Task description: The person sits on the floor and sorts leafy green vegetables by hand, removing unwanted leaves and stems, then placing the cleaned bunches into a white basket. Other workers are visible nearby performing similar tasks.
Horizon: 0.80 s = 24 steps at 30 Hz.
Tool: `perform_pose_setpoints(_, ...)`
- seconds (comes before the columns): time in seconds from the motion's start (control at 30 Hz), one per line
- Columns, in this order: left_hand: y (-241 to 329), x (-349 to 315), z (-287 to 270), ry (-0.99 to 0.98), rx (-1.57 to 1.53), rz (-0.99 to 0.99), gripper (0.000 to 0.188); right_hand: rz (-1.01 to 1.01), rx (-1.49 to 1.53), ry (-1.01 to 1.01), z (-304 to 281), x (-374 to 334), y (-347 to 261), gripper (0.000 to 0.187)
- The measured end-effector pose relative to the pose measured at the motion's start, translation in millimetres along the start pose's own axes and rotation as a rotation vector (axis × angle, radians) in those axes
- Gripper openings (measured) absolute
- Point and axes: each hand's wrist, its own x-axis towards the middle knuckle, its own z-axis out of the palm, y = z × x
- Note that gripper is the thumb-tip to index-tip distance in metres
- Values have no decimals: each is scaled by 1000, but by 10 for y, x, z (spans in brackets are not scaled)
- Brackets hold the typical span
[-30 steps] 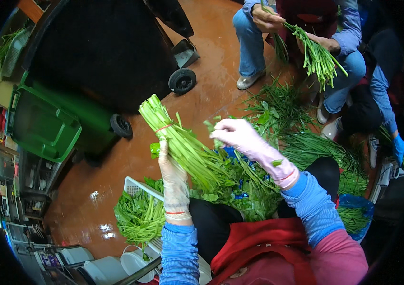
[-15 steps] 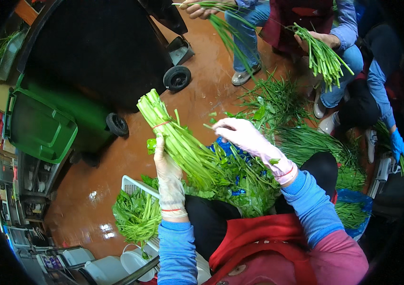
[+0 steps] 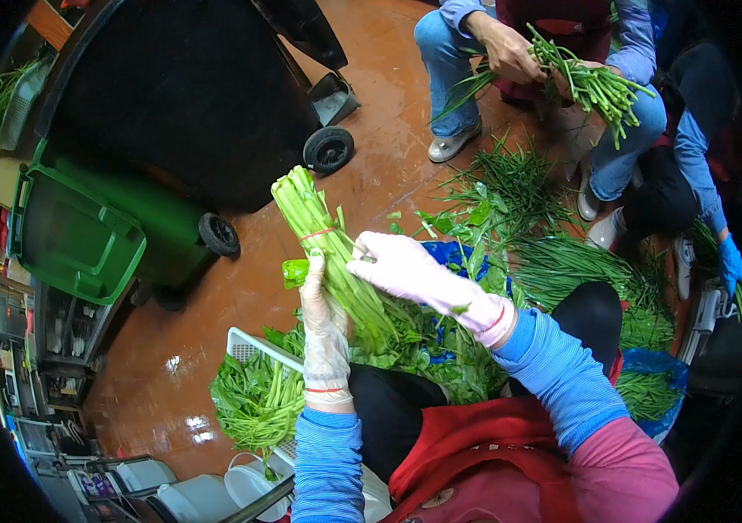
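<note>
My left hand (image 3: 323, 314), in a thin pale glove, grips a thick bundle of green stalks (image 3: 323, 231) tied with a red rubber band; the cut ends point up and away from me. My right hand (image 3: 397, 266), also gloved, rests on the bundle just below the band, fingers pinched at the stalks. The bundle's leafy end lies across my lap among loose leaves (image 3: 423, 344).
A white basket (image 3: 253, 353) of greens sits at my lower left. A green wheeled bin (image 3: 101, 231) and a dark bin (image 3: 188, 96) stand on the wet brown floor. Loose stalks (image 3: 554, 253) lie scattered ahead; a seated person (image 3: 510, 57) opposite holds greens.
My right hand has slid closer onto the bundle near the band. The person opposite lowered their greens toward their knees.
</note>
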Motion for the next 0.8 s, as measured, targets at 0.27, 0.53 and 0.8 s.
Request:
perform_pose_setpoints(0.27, 79, 15, -70, 99, -101, 84, 41, 105, 258, -576, -353, -283, 453, 29)
perform_pose_setpoints(0.53, 128, 5, -113, 11, -137, 69, 42, 32, 124, -11, -446, -296, 321, 34)
perform_pose_setpoints(0.8, 26, -8, -20, -78, -49, -63, 47, -334, -151, 228, -216, 208, -77, 25)
